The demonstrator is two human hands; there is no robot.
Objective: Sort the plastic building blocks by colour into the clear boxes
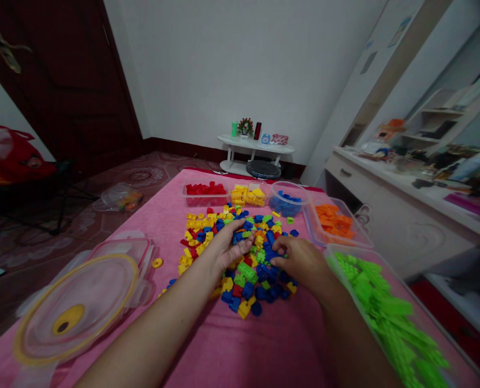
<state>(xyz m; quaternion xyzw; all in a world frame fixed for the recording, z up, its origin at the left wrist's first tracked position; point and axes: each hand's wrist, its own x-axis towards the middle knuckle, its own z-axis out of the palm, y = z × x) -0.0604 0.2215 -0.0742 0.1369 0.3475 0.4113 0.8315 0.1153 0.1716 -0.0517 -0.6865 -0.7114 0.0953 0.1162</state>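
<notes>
Pile of toy bricks [245, 269], red, yellow, blue and green mixed, spread over the middle of a pink tablecloth [240, 345] in front of me. My left hand [223, 248] rests on the pile, cupped, its fingers curled around a few blue bricks [240, 237]. My right hand [300, 261] is just beside it, knuckles up, with fingertips bent down into the pile; I cannot tell whether they grip a piece.

Beyond the pile stands a row of clear tubs: a red-brick tub [205, 193], a yellow-brick tub [248, 195], a round blue-brick tub [286, 200] and an orange-brick tub [334, 221]. Along my right forearm lies a long bin of green bricks [385, 307]. At my left, near the table edge, sit stacked clear lids [74, 307], the top one rimmed in yellow.

Farther off are a low white table [256, 145] by the wall, a dark door [62, 81] at left and a pale desk [385, 188] at right.
</notes>
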